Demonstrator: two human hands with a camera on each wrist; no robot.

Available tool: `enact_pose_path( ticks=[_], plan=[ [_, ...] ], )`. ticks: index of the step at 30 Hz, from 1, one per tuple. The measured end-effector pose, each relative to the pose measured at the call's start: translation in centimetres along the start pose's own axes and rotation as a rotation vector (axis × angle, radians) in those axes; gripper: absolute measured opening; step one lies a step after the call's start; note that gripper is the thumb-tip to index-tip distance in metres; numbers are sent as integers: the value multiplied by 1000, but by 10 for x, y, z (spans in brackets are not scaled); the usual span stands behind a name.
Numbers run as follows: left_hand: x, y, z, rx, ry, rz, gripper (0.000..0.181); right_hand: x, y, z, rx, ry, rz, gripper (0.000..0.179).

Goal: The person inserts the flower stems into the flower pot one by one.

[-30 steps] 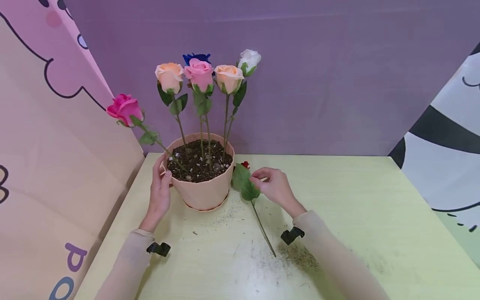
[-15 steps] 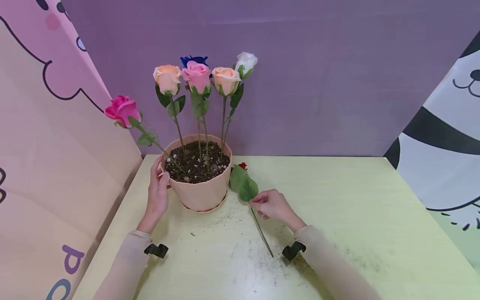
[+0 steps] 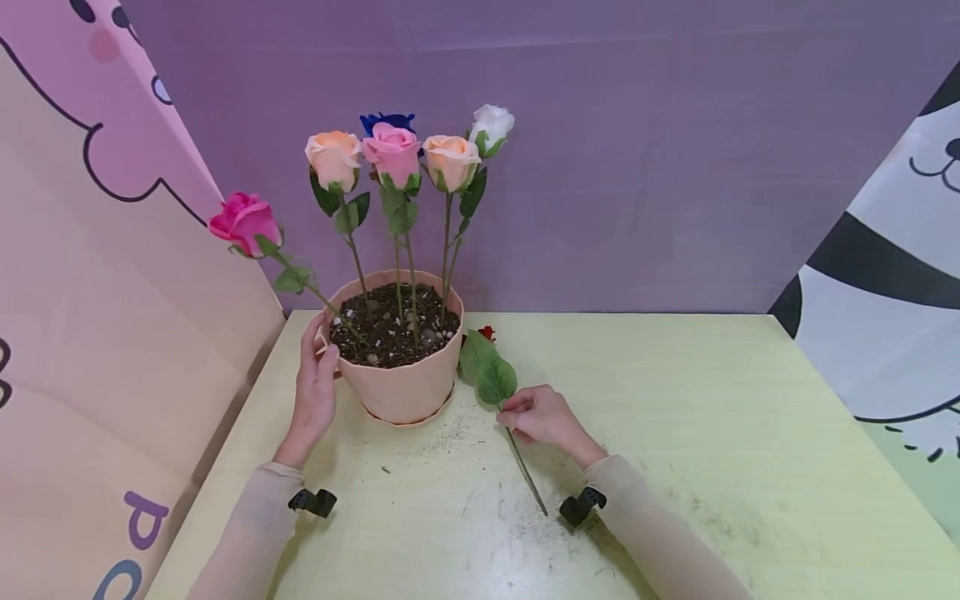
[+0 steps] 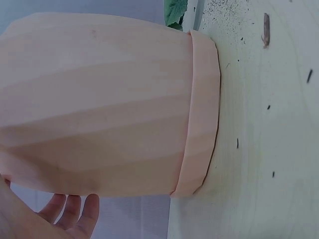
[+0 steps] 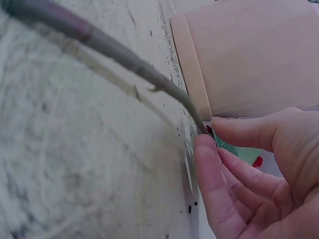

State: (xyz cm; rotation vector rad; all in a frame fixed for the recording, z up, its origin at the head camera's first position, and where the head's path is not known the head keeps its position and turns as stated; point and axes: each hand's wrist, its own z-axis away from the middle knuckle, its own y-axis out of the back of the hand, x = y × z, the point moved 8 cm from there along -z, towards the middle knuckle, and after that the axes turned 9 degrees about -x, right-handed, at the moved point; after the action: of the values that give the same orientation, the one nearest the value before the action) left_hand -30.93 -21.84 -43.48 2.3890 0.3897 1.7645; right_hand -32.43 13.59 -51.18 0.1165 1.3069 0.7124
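Observation:
My left hand [image 3: 316, 392] holds the pink flower pot [image 3: 401, 392] at its left side, thumb in front and fingers reaching round the back. In the left wrist view, fingertips [image 4: 89, 211] rest against the pot wall. Just right of the pot, my right hand [image 3: 543, 421] pinches the stem [image 3: 531, 479] of a red rose between thumb and fingers, below its green leaves [image 3: 497, 381]. The rose lies with its stem end toward me; its red bloom [image 3: 487, 333] is mostly hidden behind leaves. In the right wrist view, the stem [image 5: 134, 62] runs from the fingertips to upper left.
Dark soil [image 3: 393, 333] in the pot bears several upright roses, among them a pink rose [image 3: 393, 154] and a white rose [image 3: 492, 129]. A magenta rose [image 3: 245, 225] leans out left. Soil crumbs dot the pale table [image 3: 712, 400]. A purple backdrop [image 3: 637, 167] stands behind.
My right hand has moved down from the rose's leaves toward me and now pinches its stem. The left hand has stayed on the pot. The view has shifted slightly.

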Motion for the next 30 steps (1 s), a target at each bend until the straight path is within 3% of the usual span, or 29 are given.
enact_pose_path(
  ticks=[20,30],
  plan=[
    [0,0,0,1,-12,-13,56,4,-3,-2,-10,-9,-57,19],
    [1,0,1,-6,-15,-21,56,-5,12,7,-2,15,-147,25]
  ],
)
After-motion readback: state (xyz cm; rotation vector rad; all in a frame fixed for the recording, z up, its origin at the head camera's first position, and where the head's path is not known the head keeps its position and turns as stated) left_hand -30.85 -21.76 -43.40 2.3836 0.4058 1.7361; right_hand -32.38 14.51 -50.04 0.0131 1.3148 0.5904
